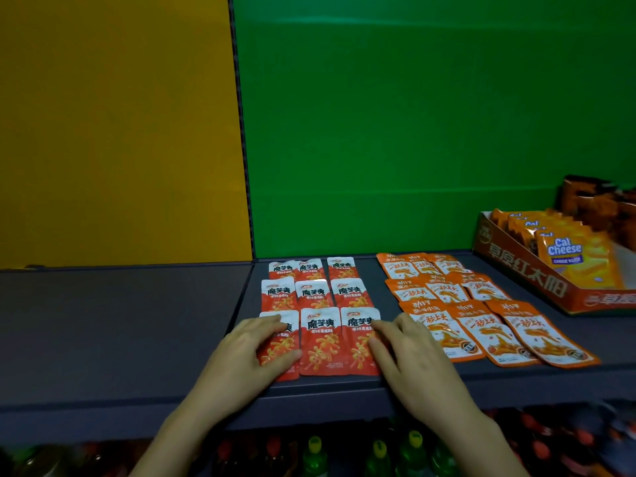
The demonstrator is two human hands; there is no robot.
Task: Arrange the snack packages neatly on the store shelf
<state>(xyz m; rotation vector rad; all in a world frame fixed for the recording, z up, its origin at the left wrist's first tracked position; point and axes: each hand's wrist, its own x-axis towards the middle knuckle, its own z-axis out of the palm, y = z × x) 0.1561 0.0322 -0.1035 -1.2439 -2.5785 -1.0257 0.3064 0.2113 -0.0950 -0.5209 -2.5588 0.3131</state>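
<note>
We are looking down at a dark grey store shelf (137,321) with a yellow back panel at ten o'clock and a green one at twelve to two o'clock. Just below centre, red snack packets (318,297) lie flat in a grid of three rows by three. Beside them at about three o'clock, orange snack packets (475,311) form a similar grid, angled slightly, and further toward three o'clock an orange display box (523,277) holds Cal Cheese packs (578,259). Our left hand (251,356) rests flat on the front-left red packet, fingers spread and gripping nothing. Our right hand (409,359) lies open against the right edge of the front-right red packet, also clamped on nothing. Bottles (315,456) show dimly on the level below, at six o'clock. We judge the step in hand to be squaring up the front red row. To do it well, we should press lightly, nudge both outer packets inward together until the edges meet without overlapping, and line the bottom edges up parallel with the shelf lip, taking care not to disturb the rows behind.
</note>
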